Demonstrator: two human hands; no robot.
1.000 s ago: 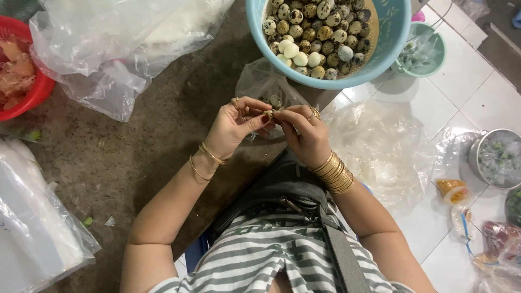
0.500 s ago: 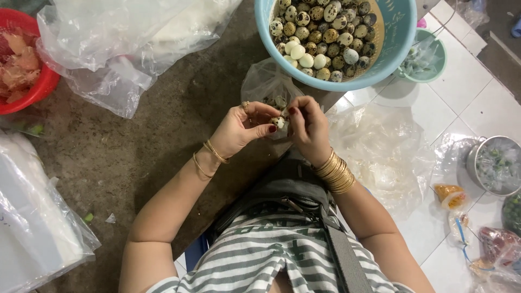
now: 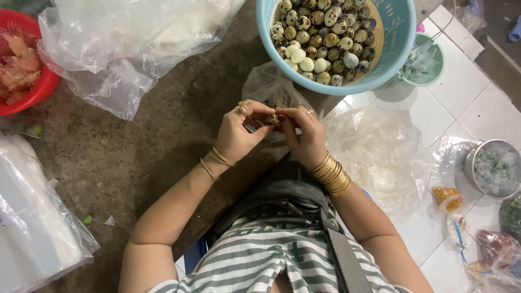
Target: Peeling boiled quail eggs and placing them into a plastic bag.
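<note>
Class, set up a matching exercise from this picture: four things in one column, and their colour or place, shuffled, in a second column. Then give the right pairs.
1 basin of eggs
2 bowl
3 bangles
4 speckled egg

a red, far left
b gold, on the right wrist
c light blue, top
d between both hands' fingertips

Pairs: 1-c, 2-a, 3-b, 4-d

The floor [image 3: 141,163], rough grey concrete on the left and white tile on the right, carries a red bowl [image 3: 40,92], crumpled clear plastic bags [image 3: 125,49], a blue basin [image 3: 399,51] of speckled eggs, a small green bowl [image 3: 434,73] and a metal pot [image 3: 472,168].
</note>
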